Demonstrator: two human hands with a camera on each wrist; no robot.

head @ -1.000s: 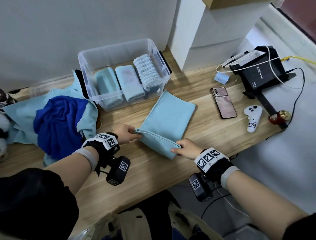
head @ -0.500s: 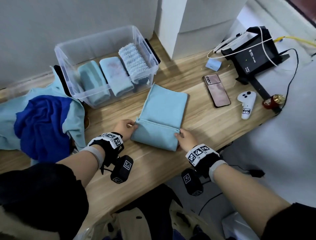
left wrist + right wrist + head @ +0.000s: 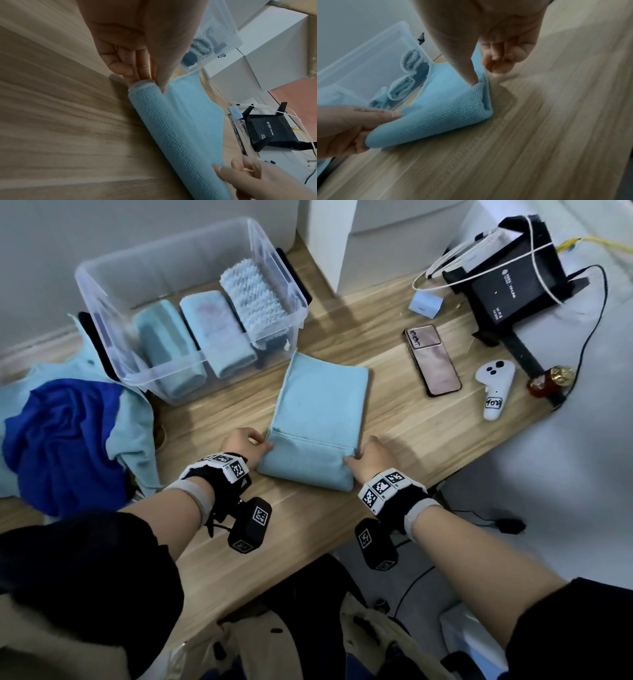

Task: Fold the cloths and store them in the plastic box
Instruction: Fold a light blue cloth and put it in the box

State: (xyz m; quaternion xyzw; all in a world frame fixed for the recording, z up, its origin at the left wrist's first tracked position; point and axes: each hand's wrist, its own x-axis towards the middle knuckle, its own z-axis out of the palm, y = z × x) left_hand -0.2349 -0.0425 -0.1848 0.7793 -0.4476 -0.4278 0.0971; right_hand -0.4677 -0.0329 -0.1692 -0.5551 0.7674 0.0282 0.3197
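Cloths first, left to right: crumpled dark blue cloth (image 3: pixel 65 436) on a pale blue one at table's (image 3: pixel 394 419) left end, then clear plastic box (image 3: pixel 102 313) holding three rolled cloths side by side, two pale blue (image 3: pixel 164 344), one white knobbly (image 3: pixel 251 294). Light blue cloth (image 3: pixel 318 402) lies flat just in front of the box, near edge folded over into a thick roll. Left hand (image 3: pixel 241 445) pinches the roll's left end, thumb on top, fingers (image 3: pixel 135 70) under. Right hand (image 3: pixel 370 458) pinches the right end, thumb pressed into the fold (image 3: pixel 471 75), other fingers curled. Right of cloth: phone (image 3: pixel 433 359), white controller (image 3: pixel 493 386), black router (image 3: pixel 510 282) with cables.
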